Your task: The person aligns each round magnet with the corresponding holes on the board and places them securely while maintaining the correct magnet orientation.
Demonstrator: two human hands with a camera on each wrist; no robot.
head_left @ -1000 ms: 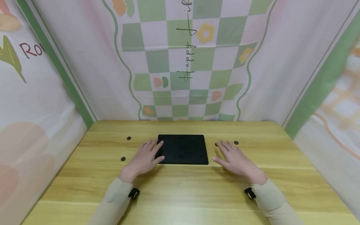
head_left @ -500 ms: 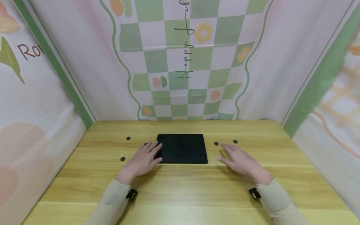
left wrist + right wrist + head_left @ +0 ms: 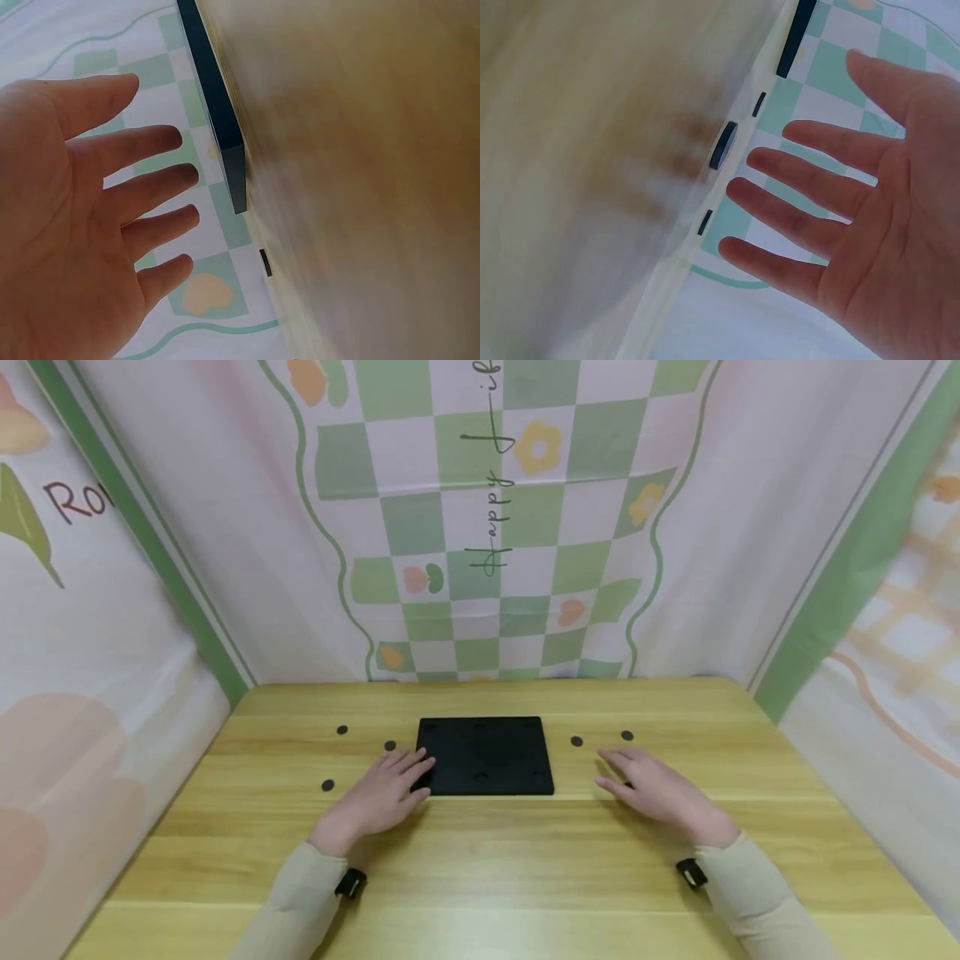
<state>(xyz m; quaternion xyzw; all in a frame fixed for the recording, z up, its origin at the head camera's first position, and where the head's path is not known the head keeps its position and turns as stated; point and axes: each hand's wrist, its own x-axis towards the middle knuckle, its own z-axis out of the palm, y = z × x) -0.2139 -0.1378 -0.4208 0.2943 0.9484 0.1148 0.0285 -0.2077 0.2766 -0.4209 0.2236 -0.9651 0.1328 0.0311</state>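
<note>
The black board (image 3: 487,756) is laid flat on the far part of the bench (image 3: 480,877). Above its near left corner the left hand (image 3: 375,795) is held, grip spread. By the right hand (image 3: 658,789), also spread, a near right disc (image 3: 723,145) is partly hidden from above. Two far right discs (image 3: 577,741) and three left discs (image 3: 327,785) are seen.

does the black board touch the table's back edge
No: the head view shows a strip of wooden table between the black board and that edge.
</note>
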